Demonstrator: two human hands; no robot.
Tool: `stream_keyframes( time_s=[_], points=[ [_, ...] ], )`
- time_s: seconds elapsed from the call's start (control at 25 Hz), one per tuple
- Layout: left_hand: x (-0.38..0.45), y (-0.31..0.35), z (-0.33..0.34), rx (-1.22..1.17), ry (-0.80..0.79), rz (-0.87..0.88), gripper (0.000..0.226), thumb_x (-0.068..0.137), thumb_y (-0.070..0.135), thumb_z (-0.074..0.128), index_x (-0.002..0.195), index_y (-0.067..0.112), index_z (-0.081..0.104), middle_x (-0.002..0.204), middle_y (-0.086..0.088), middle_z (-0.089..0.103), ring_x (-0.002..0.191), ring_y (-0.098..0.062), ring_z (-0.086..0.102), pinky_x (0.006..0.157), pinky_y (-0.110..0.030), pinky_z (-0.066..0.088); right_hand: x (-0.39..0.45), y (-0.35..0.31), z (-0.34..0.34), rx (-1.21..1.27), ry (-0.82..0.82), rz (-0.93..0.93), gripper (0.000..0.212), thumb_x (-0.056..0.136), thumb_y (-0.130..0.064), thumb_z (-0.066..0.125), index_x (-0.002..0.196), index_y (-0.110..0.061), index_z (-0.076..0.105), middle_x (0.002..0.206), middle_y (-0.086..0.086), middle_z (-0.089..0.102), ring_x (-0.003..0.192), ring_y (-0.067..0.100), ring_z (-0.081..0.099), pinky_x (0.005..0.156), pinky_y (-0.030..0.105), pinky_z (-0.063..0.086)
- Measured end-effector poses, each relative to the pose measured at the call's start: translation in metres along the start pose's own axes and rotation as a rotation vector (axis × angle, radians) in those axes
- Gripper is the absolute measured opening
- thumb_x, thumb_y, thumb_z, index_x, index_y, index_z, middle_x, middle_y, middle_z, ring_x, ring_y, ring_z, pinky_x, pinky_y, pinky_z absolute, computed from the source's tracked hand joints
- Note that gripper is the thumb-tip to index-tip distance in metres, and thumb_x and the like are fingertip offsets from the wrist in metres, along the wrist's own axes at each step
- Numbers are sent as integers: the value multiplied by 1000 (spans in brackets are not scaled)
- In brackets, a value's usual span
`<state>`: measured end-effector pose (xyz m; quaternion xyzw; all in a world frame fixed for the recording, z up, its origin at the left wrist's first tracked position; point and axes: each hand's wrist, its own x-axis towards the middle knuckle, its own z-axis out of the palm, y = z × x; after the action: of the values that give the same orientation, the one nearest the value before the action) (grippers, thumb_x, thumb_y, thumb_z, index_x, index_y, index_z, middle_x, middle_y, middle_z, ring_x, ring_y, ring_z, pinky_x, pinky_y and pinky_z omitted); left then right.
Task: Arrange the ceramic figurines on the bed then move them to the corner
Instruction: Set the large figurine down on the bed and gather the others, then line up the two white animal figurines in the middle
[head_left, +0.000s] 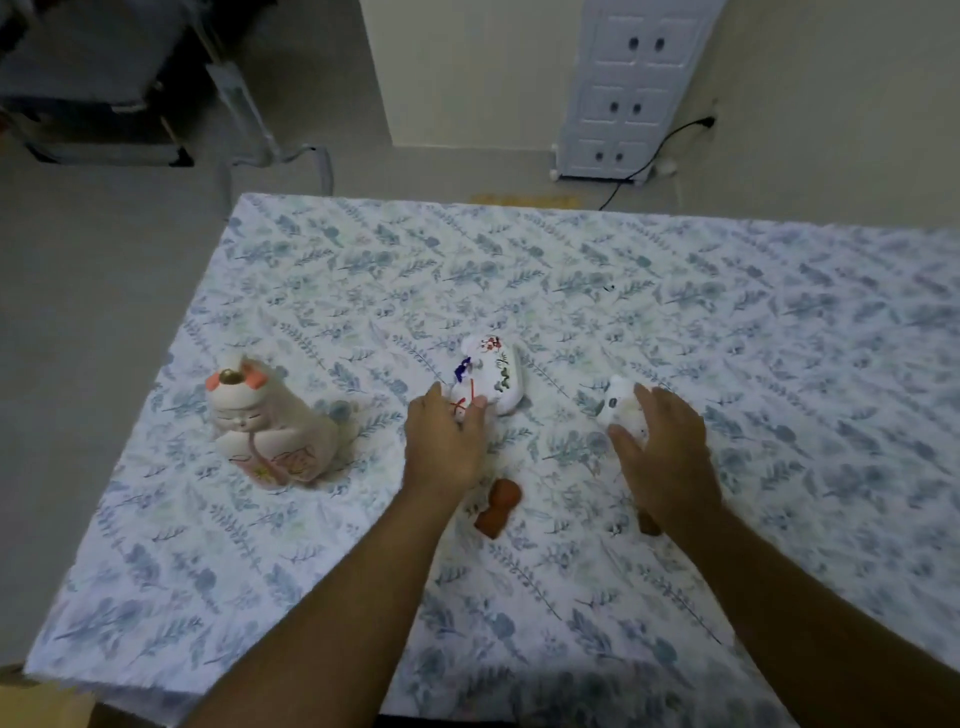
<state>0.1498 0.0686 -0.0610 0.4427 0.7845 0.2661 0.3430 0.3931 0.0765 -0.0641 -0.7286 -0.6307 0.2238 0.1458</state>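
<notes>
On the floral bed sheet (571, 270) a large white cat figurine (270, 431) with pink ears stands at the left. A white figurine painted with flowers (493, 374) lies on its side in the middle; my left hand (447, 441) grips its near end. A small white figurine (621, 402) sits to the right, with my right hand (665, 452) closed around it. A small brown figurine (496, 506) lies between my wrists. Another brown piece (647, 522) peeks out from under my right wrist.
The bed's left edge drops to a grey floor (104, 312). Beyond the far edge stand a white plastic drawer cabinet (623, 93) with a black cable, and dark furniture (88, 83) at the back left. A cardboard corner (31, 701) shows at the bottom left.
</notes>
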Motion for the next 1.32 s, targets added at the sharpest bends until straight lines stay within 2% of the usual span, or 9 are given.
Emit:
stream_keyframes(
  time_s=[0.2, 0.4, 0.56, 0.68, 0.76, 0.96, 1.08, 1.2, 1.32],
  points=[
    [26, 6, 24, 77, 28, -161, 75, 77, 57, 75, 130, 8, 55, 134, -16, 47, 125, -32, 45, 97, -39, 41, 30, 27, 8, 84, -102, 80, 50, 83, -33, 79, 124, -6, 69, 111, 17, 68, 98, 23, 56, 78, 27, 40],
    [25, 20, 31, -216, 82, -60, 75, 62, 36, 94, 117, 26, 43, 104, 10, 58, 90, -9, 62, 67, -17, 48, 32, 18, 7, 365, -11, 129, 43, 79, -17, 84, 119, -12, 69, 97, -8, 65, 78, -8, 57, 56, 5, 46],
    [21, 44, 44, -261, 60, 67, 77, 67, 17, 91, 125, 33, 43, 105, 19, 58, 89, 9, 60, 65, -4, 49, 49, -2, 6, 324, 145, 32, 51, 81, -5, 79, 129, -6, 65, 100, 4, 59, 79, 9, 59, 62, 3, 45],
    [12, 55, 60, -248, 50, 123, 71, 77, 12, 80, 134, 30, 42, 120, 6, 63, 103, -7, 64, 83, -26, 58, 53, -9, 12, 236, 203, 11, 50, 82, -1, 75, 131, 0, 64, 105, 15, 53, 86, 16, 52, 70, 3, 38],
    [7, 55, 69, -206, 38, 185, 62, 79, 8, 75, 130, 30, 45, 119, 4, 63, 105, -13, 62, 87, -36, 57, 51, -7, 19, 234, 178, 1, 53, 83, -2, 75, 134, 0, 61, 116, 21, 55, 96, 20, 55, 81, 15, 45],
    [8, 49, 77, -117, 60, 376, 59, 81, 5, 74, 134, 20, 53, 122, 8, 60, 112, -10, 56, 95, -29, 49, 53, 1, 20, 311, 126, -4, 51, 85, -10, 75, 135, -8, 60, 121, 14, 65, 112, 27, 61, 93, 42, 56],
    [7, 52, 74, -121, 19, 357, 77, 77, 13, 83, 141, 30, 44, 130, 28, 52, 119, -3, 50, 98, -33, 49, 52, 5, 18, 370, 70, -1, 56, 84, -12, 78, 136, -13, 58, 121, 7, 65, 111, 20, 61, 86, 21, 53],
    [-1, 49, 61, -146, -19, 376, 85, 67, 16, 90, 130, 49, 44, 116, 52, 41, 108, 15, 45, 92, -12, 43, 42, 12, 11, 472, -9, 30, 68, 84, -16, 80, 145, -18, 50, 133, 4, 60, 117, 12, 56, 88, 9, 44],
    [-21, 27, 52, -84, -20, 316, 78, 68, 28, 90, 134, 35, 49, 126, 24, 51, 116, 3, 46, 100, -23, 43, 19, 22, 4, 419, -8, 62, 65, 86, -26, 77, 144, -24, 49, 131, 2, 57, 121, 16, 53, 96, 33, 47]
  ],
)
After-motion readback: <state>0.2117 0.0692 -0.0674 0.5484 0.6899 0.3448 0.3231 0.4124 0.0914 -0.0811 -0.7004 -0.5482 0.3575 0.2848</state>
